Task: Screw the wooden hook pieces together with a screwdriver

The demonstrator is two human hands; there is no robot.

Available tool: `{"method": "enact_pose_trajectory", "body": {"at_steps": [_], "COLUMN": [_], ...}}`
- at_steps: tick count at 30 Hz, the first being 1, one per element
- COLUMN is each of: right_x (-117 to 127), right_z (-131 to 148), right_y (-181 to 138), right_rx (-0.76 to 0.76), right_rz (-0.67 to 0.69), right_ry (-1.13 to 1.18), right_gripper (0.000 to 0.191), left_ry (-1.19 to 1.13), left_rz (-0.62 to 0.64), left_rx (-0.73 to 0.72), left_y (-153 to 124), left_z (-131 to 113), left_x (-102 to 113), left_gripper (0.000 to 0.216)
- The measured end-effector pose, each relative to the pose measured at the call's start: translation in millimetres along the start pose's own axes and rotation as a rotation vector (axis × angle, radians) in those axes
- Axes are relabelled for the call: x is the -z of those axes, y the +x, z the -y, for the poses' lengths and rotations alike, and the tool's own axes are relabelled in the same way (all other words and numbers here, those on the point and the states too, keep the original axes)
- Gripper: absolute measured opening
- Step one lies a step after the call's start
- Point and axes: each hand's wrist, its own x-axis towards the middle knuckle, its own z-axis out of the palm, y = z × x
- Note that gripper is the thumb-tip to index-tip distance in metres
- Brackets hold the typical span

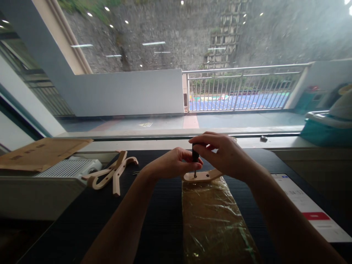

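A small black-handled screwdriver (195,157) stands upright with its tip on a pale curved wooden piece (202,177) lying on the dark table (154,220). My right hand (220,154) is curled over the top of the screwdriver handle. My left hand (173,163) pinches the lower handle and shaft from the left. The wooden piece rests at the far end of a plastic-wrapped brown panel (214,220).
Two more curved wooden pieces (112,174) lie to the left on the table. A white ribbed device (68,168) and a cardboard sheet (41,152) sit further left. A white paper with a red block (310,205) lies at the right. A window ledge (165,139) runs behind.
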Motion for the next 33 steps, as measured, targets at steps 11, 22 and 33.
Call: {"method": "enact_pose_trajectory", "body": {"at_steps": [11, 22, 33], "right_x": [-1.5, 1.2, 0.1], "right_z": [-3.5, -4.8, -3.6], "right_y": [0.9, 0.5, -1.6], "right_rx": [-0.034, -0.011, -0.127], "right_rz": [-0.070, -0.032, -0.048], "right_ry": [-0.062, -0.075, -0.076], "right_gripper": [0.014, 0.021, 0.016], "left_ry": [0.023, 0.036, 0.005], "left_rz": [-0.018, -0.024, -0.006], "left_rx": [-0.031, -0.040, -0.052], "left_y": [0.9, 0.9, -0.7], "left_z": [4.3, 3.1, 2.1], "left_x": [-1.5, -2.1, -1.8], "left_gripper": [0.027, 0.028, 0.026]}}
